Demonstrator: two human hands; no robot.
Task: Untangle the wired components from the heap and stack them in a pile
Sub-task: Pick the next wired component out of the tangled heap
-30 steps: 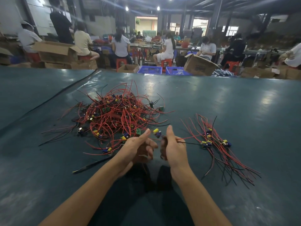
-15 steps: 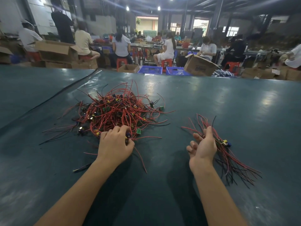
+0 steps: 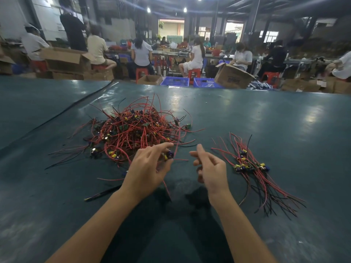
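Observation:
A tangled heap (image 3: 133, 130) of red and black wires with small yellow, blue and green parts lies on the dark green table (image 3: 266, 114), left of centre. A sorted pile (image 3: 252, 166) of the same wired components lies to the right, its wires fanned toward me. My left hand (image 3: 150, 168) is at the heap's near edge and pinches one wired component (image 3: 168, 155), whose red wire trails up and down from the fingers. My right hand (image 3: 209, 166) hovers between heap and pile with loosely curled fingers and holds nothing.
A loose black wire (image 3: 102, 193) lies on the table near my left forearm. Beyond the table's far edge stand cardboard boxes (image 3: 232, 76), blue crates (image 3: 175, 81) and red stools, with several seated people at workbenches.
My right hand has left the sorted pile and come back toward the middle, empty. My left hand has lifted a component out of the heap's near edge.

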